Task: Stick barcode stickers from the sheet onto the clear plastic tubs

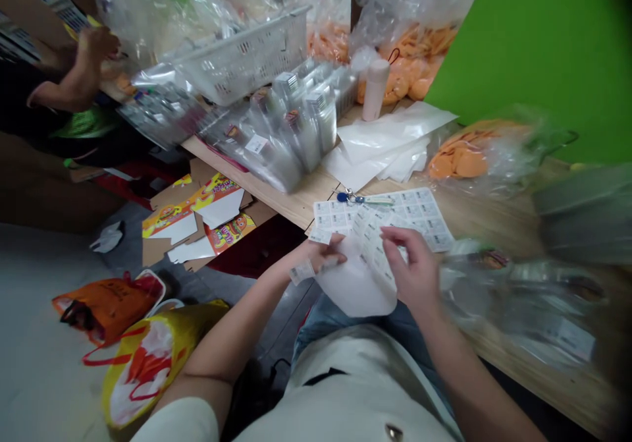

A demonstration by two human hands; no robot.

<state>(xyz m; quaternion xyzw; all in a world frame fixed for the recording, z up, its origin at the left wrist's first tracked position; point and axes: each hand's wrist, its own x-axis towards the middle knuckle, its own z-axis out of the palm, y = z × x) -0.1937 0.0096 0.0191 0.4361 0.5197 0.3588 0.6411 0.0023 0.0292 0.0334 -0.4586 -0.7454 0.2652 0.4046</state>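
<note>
My left hand holds the left edge of a partly peeled sheet of printed labels, its bare backing bending down over my lap. One loose label sticks at the fingers of that hand, and another label is stuck on the wrist. With thumb and fingertips drawn together, my right hand pinches at the sheet's right side; whether a single label is between them is hard to see. Beneath lies a fuller label sheet on the table, with a keyring on top.
Clear plastic packs and a white basket crowd the left back. White paper sheets, a pale bottle and a bag of orange pieces lie beyond. Blurred packs sit right. Another person's arm shows far left.
</note>
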